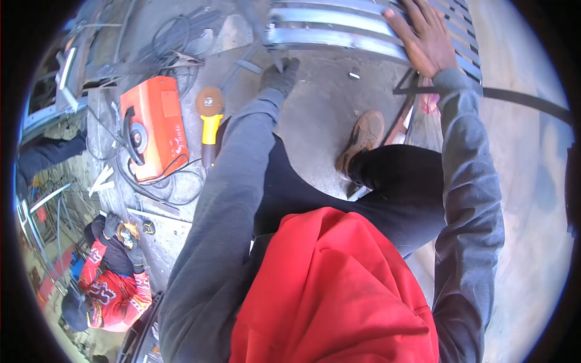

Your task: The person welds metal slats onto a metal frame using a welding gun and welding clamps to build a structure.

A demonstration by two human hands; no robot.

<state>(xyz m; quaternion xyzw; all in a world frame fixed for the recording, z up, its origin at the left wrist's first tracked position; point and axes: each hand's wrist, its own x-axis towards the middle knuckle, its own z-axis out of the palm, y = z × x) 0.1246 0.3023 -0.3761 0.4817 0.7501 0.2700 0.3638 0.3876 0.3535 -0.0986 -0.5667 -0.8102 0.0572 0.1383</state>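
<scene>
The person is leaning over a grey metal frame (327, 24) that is lying at 12 to 1 o'clock in the view, on the concrete floor (321, 115). The right hand (426, 39) is pressing flat on its slats at 1 o'clock. Its grip is fully open, with the fingers spread and wrapped around nothing. The left hand (279, 74), apparently in a dark glove, is reaching to the frame's near corner at 12 o'clock. Its fingers are curling downward, and whether its grip is closing on anything cannot be told.

Judging by how things lie, the frame is looking largely put together. Its parallel bars are sitting in even rows within the rails, and the metal is showing bare, dull and unpainted. How much of it remains unfinished is not showing from here.

The tools are lying out of both hands. An angle grinder (210, 118) with a yellow handle is resting at 11 o'clock, just beside an orange welder (158, 124) at 10 o'clock, with dark cables (175, 36) looping around them. A brown shoe (363, 140) is planting near the centre. At 8 o'clock another person (112, 284) in a red patterned top is crouching, well apart.
</scene>
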